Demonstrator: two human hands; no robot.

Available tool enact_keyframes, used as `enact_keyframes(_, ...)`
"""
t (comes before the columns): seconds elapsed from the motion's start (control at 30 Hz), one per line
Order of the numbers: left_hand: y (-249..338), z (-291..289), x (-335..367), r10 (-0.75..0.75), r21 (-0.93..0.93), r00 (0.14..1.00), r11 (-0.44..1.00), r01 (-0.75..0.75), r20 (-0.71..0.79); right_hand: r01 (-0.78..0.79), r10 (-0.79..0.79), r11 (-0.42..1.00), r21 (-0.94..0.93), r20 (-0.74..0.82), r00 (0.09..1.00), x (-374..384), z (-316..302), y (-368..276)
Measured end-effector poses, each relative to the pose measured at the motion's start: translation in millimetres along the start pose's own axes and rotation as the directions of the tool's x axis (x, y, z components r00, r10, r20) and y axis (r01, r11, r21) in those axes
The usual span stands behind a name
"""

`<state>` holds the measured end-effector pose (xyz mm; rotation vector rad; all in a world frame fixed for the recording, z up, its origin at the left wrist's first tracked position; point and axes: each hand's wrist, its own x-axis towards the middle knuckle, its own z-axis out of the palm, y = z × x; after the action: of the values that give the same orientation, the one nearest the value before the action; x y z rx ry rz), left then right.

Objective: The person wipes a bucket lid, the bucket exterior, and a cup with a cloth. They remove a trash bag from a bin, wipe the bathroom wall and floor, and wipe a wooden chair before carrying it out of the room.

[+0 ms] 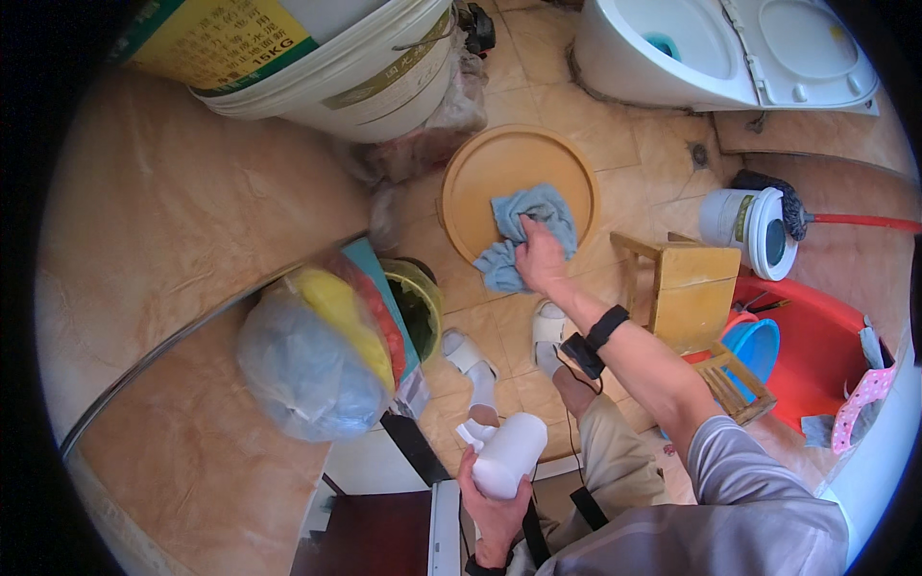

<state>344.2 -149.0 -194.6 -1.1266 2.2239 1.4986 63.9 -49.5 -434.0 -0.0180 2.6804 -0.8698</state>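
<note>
My right hand [541, 253] presses down on a crumpled blue-grey cloth [540, 205], with the fingertips in its folds. The cloth lies partly on a round tan tray-like disc [475, 173] with a raised rim, and its lower end hangs past the near edge. Closer to my body, my left hand [497, 514] is wrapped round a smooth white cylinder [512, 456]. A small white piece juts from the cylinder's side; its exact kind is unclear. The left fingers are partly hidden behind it.
A white bucket [375, 82] stands at upper left, a toilet [663, 58] at upper right. To the right are a small wooden stool [691, 298], a lidded white pail [725, 216] and a red tub [816, 355]. Left stand a bin [423, 288] and stuffed plastic bags [303, 360].
</note>
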Motion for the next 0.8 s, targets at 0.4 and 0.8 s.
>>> enact_keyframes(0.4, 55, 25, 47, 0.302, 0.140, 0.951, 0.941, -0.309, 0.070, -0.353, 0.254, 0.887, 0.298, 0.325, 0.911, -124, -63, 69)
enact_keyframes(0.8, 129, 329, 43, 0.739, -0.274, 0.234, 0.495, -0.825, 0.632, -0.288, 0.200, 0.198, 0.937, 0.249, 0.948, -308, -15, 172)
